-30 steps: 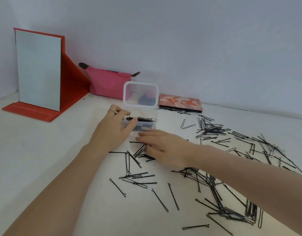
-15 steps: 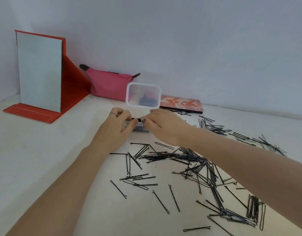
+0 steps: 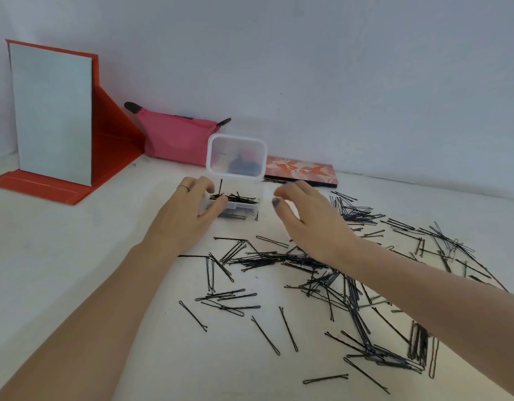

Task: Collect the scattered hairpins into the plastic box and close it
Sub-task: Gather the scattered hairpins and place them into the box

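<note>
A small clear plastic box [image 3: 244, 211] stands on the white table with its hinged lid [image 3: 236, 155] upright and open. Black hairpins lie heaped inside it, and one sticks up. My left hand [image 3: 189, 215] grips the box's left side, thumb on the front rim. My right hand [image 3: 311, 218] hovers just right of the box, fingers spread and curled, holding nothing. Many black hairpins [image 3: 322, 285] lie scattered over the table in front of and to the right of the box.
A red folding mirror stand [image 3: 56, 117] sits at the back left. A pink pouch [image 3: 174, 137] lies against the wall behind the box, and a flat orange patterned case [image 3: 300, 170] lies to its right. The white table [image 3: 61, 256] has bare surface at the left.
My right hand carried hairpins from the table to the box, dropped them in, and has now drawn back to the right with fingers apart. My left hand stayed on the box.
</note>
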A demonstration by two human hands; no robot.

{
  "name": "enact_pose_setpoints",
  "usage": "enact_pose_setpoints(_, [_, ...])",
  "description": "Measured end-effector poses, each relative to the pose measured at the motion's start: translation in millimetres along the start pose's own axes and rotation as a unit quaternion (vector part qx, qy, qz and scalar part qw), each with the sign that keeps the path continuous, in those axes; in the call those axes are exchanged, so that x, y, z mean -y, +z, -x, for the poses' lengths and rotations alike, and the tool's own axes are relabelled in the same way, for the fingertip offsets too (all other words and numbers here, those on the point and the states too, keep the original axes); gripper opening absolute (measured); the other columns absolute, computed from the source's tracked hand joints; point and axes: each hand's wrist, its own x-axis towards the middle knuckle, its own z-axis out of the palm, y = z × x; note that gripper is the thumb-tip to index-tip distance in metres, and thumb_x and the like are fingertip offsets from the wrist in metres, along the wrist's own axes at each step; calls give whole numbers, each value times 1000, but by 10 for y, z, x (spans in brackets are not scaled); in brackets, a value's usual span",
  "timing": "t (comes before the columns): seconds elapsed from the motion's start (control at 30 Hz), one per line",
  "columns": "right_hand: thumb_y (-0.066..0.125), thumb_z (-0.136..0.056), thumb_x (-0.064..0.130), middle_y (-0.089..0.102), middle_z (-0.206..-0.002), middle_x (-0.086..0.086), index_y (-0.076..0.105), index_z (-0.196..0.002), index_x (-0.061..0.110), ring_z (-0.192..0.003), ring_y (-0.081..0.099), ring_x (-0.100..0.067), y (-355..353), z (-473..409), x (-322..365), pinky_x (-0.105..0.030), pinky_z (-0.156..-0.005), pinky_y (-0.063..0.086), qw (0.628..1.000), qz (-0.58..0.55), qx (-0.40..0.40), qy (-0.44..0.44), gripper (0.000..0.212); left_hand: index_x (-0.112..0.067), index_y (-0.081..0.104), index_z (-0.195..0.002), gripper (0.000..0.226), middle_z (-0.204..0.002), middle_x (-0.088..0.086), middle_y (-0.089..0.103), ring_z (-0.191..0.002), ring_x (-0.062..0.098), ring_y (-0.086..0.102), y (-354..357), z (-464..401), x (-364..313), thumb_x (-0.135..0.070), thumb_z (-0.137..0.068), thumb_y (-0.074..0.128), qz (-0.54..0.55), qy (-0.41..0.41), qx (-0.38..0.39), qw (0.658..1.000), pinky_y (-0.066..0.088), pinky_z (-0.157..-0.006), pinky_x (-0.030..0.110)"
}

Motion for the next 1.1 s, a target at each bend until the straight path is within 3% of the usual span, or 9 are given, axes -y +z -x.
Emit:
enact_pose_setpoints(0.13, [29,-100,50,35,-149,-3,23,-151,22,-139,28,-18,-51,436,-172,-33,-110,27,981,54,145,119,58,-28,44,-116,38,-120,-5,45,-105,13,55,1,0,-17,-56,-91,50,4,0,-19,1000,48,-83,37])
enact_pose_setpoints(0.27, [34,-98,56,24,-157,7,13,-155,28,-145,17,-11,-63,684,-85,-27,-115,17,978,49,191,67,67,-23,46,-122,50,-120,-2,44,-102,17,56,-33,39,-81,-57,-86,57,-35,-5,-57,998,48,-78,36])
enact_pose_setpoints(0.4, [47,-92,59,26,-156,15,13,-153,37,-142,23,-5,-177,669,-88,-21,-112,21,978,11,207,42,73,-23,48,-116,56,-111,-6,45,-92,15,55,-281,152,-313,-61,-78,65,-75,34,-105,991,49,-72,35])
enact_pose_setpoints(0.53, [52,-88,61,11,-160,15,6,-154,40,-147,8,-4,-290,568,-283,-25,-116,11,969,30,242,31,83,-35,50,-110,46,-104,-20,48,-94,3,52,-501,405,-645,-64,-76,62,-68,118,23,990,47,-80,30])
enact_pose_setpoints(0.63, [59,-85,57,11,-160,17,9,-152,43,-146,11,-3,-316,575,-361,-23,-117,11,952,35,302,26,85,-40,44,-130,58,-127,-26,45,-115,0,48,-456,585,-744,-66,-80,55,-125,147,154,969,44,-96,26])
enact_pose_setpoints(0.73, [63,-84,53,19,-158,16,19,-152,39,-144,15,-5,-329,557,-360,-21,-114,15,952,80,296,-12,82,-33,31,-145,71,-141,-20,37,-126,6,42,-297,626,-747,-67,-85,47,-190,132,237,944,43,-99,29])
enact_pose_setpoints(0.87, [65,-84,50,41,-142,13,28,-149,36,-130,32,-9,-356,490,-319,-25,-106,31,958,101,269,-25,76,-26,46,-133,59,-126,-11,44,-118,10,43,-178,558,-837,-64,-88,48,-240,136,250,928,48,-90,34])
enact_pose_setpoints(1.1, [64,-87,35,54,-125,11,38,-143,34,-116,47,-12,-354,463,-216,-27,-96,41,965,104,238,-33,61,-24,58,-110,21,-105,-9,53,-99,14,56,-142,414,-1036,-35,-93,54,-215,140,283,924,50,-84,34])
